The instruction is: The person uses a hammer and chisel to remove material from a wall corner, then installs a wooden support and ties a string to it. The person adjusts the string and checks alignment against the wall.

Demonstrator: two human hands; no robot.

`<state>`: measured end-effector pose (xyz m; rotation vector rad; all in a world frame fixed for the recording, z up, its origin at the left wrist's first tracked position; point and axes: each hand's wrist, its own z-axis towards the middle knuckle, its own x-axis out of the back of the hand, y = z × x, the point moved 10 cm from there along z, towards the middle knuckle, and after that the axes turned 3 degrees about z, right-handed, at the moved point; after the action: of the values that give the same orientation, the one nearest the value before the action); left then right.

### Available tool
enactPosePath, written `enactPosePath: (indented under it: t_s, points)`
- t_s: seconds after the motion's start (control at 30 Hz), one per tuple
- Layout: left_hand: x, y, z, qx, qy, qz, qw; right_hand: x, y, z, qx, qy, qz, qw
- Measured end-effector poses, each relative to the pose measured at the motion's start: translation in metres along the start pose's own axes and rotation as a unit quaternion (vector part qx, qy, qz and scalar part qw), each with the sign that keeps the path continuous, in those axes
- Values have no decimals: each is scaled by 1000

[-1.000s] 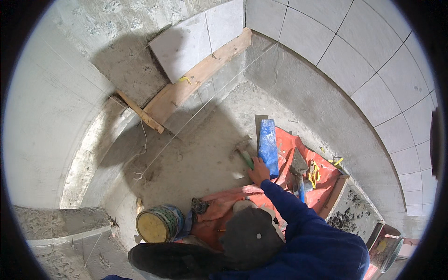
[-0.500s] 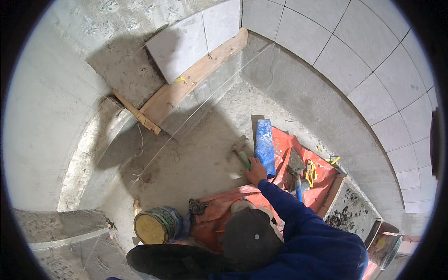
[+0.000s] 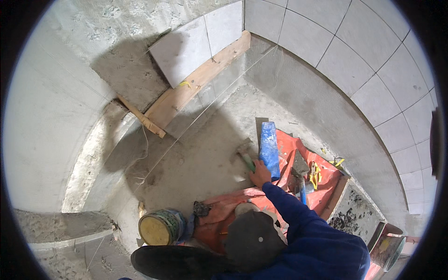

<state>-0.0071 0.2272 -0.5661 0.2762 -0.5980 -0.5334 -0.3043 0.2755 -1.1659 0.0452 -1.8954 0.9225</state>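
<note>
My right hand (image 3: 260, 173), at the end of a dark blue sleeve, is wrapped round the green handle of a short tool (image 3: 248, 160). The tool's greyish head points away from me over the concrete floor, too blurred to name its kind surely. Close by the fingers, on the right, lies a long blue block (image 3: 269, 144), stained with white. Beneath my arm spreads a crumpled orange-red sheet (image 3: 217, 207). On it rest a trowel (image 3: 300, 167) with a blue handle and several yellow pieces (image 3: 315, 175). My left hand is out of view.
A round bucket (image 3: 155, 230) stands at lower left, near a dark rag (image 3: 201, 209). A mortar-spattered tray (image 3: 353, 208) sits to the right. One taut string (image 3: 198, 118) crosses the floor. A wooden board (image 3: 200, 72) runs under wall tiles (image 3: 182, 51); a wooden stick (image 3: 144, 119) juts out beside it.
The whole view has shifted slightly, moving the scene a little right and down. My right hand keeps its grip on the green-handled tool, beside the blue block.
</note>
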Motion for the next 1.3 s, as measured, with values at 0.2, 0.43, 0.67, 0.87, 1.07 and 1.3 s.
enactPosePath:
  t_s: [0.2, 0.43, 0.67, 0.87, 1.07, 1.3]
  points:
    - [66, -151, -50, 356, 44, 124, 925, -1, 1, 0, 0, 3, -6, 1000]
    - [39, -339, -112, 435, 2, 160, 886, 0, 0, -2, 16, 20, 21, 999]
    - [7, -394, -123, 470, 79, 89, 874, 0, 1, -1, 4, 9, 22, 1000]
    - [2, -399, -128, 460, 135, 87, 873, 0, 0, -1, 19, 22, 23, 999]
    - [4, -397, -128, 442, 196, 60, 873, 0, 0, -1, 32, 30, 6, 999]
    - [5, -407, -132, 443, 181, 50, 877, -6, 8, 0, 15, 16, 21, 1000]
